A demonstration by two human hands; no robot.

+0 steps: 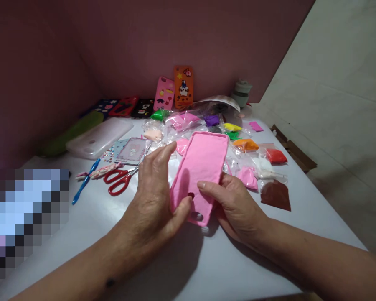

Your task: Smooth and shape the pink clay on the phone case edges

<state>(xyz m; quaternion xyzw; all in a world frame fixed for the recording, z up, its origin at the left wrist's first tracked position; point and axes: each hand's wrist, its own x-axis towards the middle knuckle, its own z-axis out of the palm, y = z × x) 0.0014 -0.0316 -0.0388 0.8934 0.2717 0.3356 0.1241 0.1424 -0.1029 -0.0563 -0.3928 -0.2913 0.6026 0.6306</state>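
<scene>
Head view: the right hand [238,205] is pinching the case [208,156] at its near right edge. The left hand [150,205] is holding its fingers spread beside the left edge. The long axis is pointing away, between both hands.

1 lidded container [241,94], pale wall [338,75]
</scene>
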